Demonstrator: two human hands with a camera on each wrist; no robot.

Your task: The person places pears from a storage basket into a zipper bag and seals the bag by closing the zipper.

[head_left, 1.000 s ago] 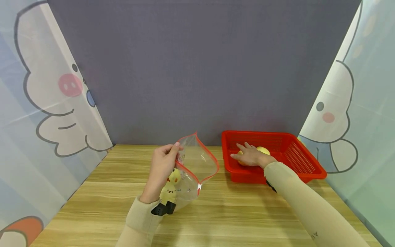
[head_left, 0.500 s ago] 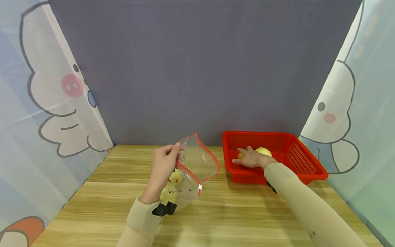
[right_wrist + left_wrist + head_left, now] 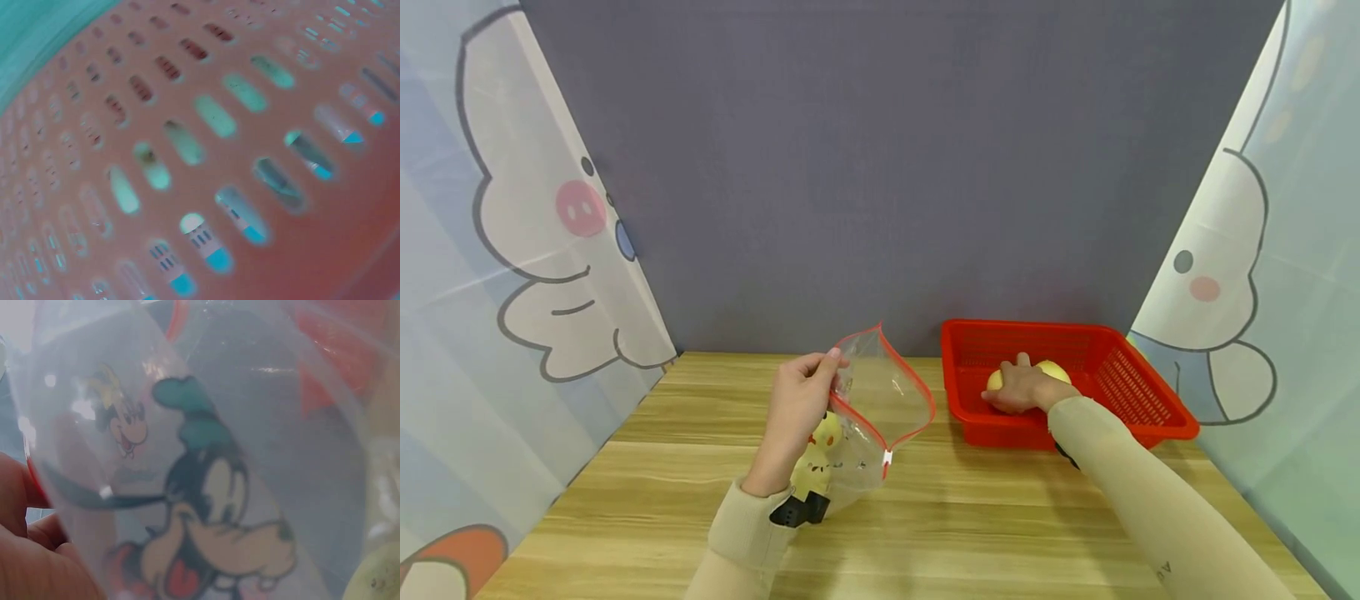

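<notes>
Between thumb and fingers, my left hand [image 3: 801, 404] pinches the rim of a clear zip bag [image 3: 880, 392] with a red seal and white slider. The bag's mouth gapes. Yellow toys with orange marks [image 3: 811, 471] show through its lower part. The left wrist view has cartoon prints on the bag [image 3: 219, 512] and part of my left hand [image 3: 37, 550]. Inside the red basket [image 3: 992, 433], my right hand [image 3: 1024, 388] curls its fingers round a yellow object [image 3: 995, 381], mostly hidden beneath it. A second yellow object [image 3: 1054, 371] lies just behind the hand.
The red basket stands at the right rear of the wooden table [image 3: 640, 467], close to a grey backdrop [image 3: 880, 167]. Cartoon-printed curtains flank both sides. Slotted basket wall [image 3: 300, 237] fills most of the right wrist view.
My right hand has shifted slightly right inside the basket, its spread fingers now curled round the yellow object. My left hand still holds the bag in nearly the same place.
</notes>
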